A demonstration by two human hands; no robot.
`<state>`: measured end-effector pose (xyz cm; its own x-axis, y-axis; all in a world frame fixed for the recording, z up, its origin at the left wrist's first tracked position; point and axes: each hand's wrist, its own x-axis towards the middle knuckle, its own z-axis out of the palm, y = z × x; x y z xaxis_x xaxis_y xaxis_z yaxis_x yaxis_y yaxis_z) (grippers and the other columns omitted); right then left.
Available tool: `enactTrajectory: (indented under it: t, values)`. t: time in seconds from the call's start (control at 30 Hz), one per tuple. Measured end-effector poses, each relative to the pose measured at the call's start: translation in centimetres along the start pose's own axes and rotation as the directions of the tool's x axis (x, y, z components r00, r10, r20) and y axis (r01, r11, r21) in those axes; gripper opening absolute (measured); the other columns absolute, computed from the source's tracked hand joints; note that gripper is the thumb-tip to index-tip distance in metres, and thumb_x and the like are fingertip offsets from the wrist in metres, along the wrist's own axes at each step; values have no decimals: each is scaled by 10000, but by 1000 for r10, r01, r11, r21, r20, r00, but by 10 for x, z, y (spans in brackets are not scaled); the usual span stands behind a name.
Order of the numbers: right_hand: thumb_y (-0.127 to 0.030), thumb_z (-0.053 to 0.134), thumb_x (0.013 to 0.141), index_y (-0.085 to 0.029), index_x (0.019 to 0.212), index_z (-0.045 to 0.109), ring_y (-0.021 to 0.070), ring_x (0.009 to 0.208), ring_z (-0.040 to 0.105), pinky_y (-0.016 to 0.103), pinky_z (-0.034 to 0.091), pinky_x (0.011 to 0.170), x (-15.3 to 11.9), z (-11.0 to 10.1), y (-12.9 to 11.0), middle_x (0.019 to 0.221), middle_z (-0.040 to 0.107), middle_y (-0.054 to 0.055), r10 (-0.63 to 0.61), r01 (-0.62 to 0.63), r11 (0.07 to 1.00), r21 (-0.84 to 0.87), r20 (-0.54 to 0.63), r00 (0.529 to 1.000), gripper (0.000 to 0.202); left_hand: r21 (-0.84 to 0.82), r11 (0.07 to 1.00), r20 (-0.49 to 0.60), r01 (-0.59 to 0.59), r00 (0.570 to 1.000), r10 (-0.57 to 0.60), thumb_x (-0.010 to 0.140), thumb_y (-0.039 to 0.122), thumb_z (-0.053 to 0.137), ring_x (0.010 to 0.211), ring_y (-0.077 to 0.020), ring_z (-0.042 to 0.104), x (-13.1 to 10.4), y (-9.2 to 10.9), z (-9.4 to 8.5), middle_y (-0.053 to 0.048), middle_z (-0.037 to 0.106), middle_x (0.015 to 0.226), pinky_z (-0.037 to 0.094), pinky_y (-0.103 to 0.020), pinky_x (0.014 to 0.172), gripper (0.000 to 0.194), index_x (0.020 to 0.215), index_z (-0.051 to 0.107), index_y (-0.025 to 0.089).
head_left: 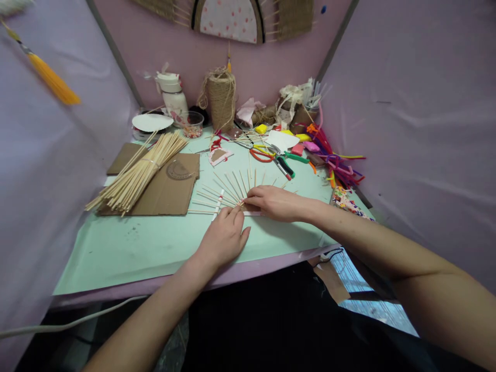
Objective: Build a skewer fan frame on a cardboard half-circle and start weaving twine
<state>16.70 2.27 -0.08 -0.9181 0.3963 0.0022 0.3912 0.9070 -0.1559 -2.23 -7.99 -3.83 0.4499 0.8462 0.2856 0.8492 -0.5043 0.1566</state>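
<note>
Tabletop: a pale green sheet covers it, with a pinkish-lilac cloth edge along the near side.
Booth: lilac sheeting hangs left and right; the back wall is pink, with a half-round decoration on it.
Stick fan: on the green sheet in front of the person, under both hands; its thin sticks spread from a hub at the near edge and point away, leftward and rightward. Its long axis runs left to right, along the straight near base.
Left hand: bent fingers at the hub's near side, beside a white rod with red marks lying across the left sticks; whether they grip or press, I cannot tell.
Right hand: fingertips gathered at the hub, palm over the fan's right part; a grasp cannot be confirmed.
Left side: a stick bundle slants across brown cardboard, beside a clear protractor.
Behind the fan: red-handled scissors, green-handled pliers and a twine spool.
</note>
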Motion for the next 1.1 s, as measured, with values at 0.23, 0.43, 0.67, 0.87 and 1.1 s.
enactTrajectory:
  t: [0.23,0.43,0.67,0.87,1.1]
  values:
    - [-215,464,976,-122,1219,634,231,954,578,384,434,876,1,4,-1,1080,628,136,4,-4,997,-72,6,1000,311,-4,1000,2,-1,1000,1,946,314,425,1108,-296,520,0,-1,2,-215,582,1308,446,-472,974,375,1163,583,53]
    - [-222,460,981,-114,1194,638,230,956,575,384,437,867,2,3,-3,1077,628,138,-1,2,993,-116,6,1000,298,26,1000,10,-7,1000,7,948,313,429,1097,-296,522,1,-1,2,-218,596,1289,432,-447,992,399,1170,587,21]
    - [-217,436,987,-112,1201,613,226,967,557,384,439,879,0,6,-6,1061,615,126,-21,18,986,-167,-12,1000,297,82,997,27,-5,1000,3,939,312,454,1104,-306,523,1,0,4,-230,581,1308,426,-425,991,425,1181,591,-10]
    - [-225,405,999,-73,1169,619,233,954,542,382,434,875,4,3,-11,1017,615,132,-14,23,975,-223,42,999,313,95,995,64,20,998,-26,938,290,449,1099,-296,544,4,5,0,-235,573,1319,432,-411,971,423,1211,576,-8]
    - [-218,376,1002,-59,1231,583,247,988,539,391,439,879,4,3,-11,1067,612,148,-30,43,958,-284,53,998,348,110,993,95,48,994,-58,930,278,453,1103,-316,545,7,11,-4,-254,585,1284,442,-424,938,407,1189,581,-8]
